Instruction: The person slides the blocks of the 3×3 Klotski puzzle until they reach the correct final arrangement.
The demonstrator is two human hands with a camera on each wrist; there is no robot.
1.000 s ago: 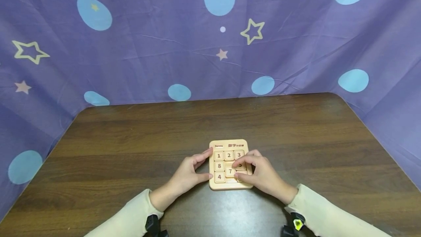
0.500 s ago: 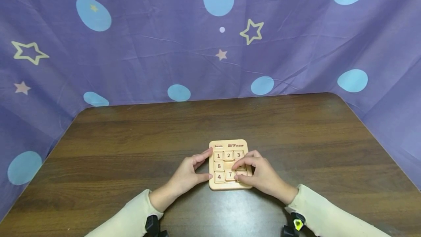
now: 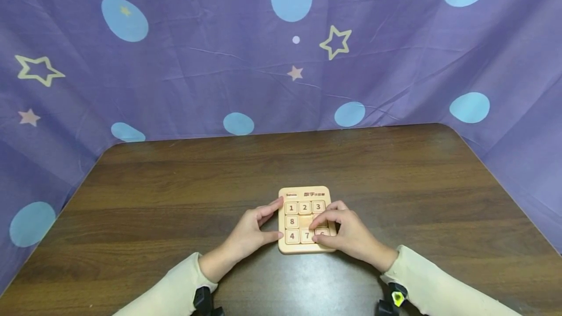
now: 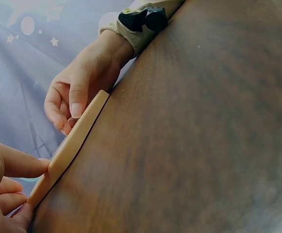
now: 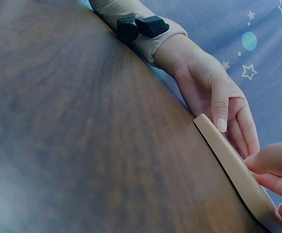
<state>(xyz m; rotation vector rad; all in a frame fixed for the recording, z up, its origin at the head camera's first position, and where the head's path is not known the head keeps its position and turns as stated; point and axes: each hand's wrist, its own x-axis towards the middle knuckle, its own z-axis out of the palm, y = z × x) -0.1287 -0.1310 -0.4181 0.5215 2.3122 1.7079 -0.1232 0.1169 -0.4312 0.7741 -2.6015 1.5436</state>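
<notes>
A light wooden sliding number puzzle (image 3: 306, 192) lies on the table, printed with a small heading along its top. Its visible tiles read 1, 2 and 3 across the top row, 8 and 4 down the left. At the bottom middle sits the 7 tile (image 3: 306, 236), below a bare middle slot. My right hand (image 3: 353, 230) lies over the right side, thumb and index fingertips at the 7 tile, partly covering the tiles there. My left hand (image 3: 250, 230) rests thumb and straight index finger against the puzzle's left edge (image 4: 78, 138).
The brown wood-grain table (image 3: 210, 174) extends around the puzzle. Behind it hangs a purple cloth (image 3: 189, 62) with stars and blue dots. Black wrist devices (image 3: 203, 299) sit on both pale sleeves (image 3: 439, 282).
The 7 tile has slid toward me into the bottom row, leaving the middle slot bare. The right thumb and index finger moved down with it; the left hand stayed still.
</notes>
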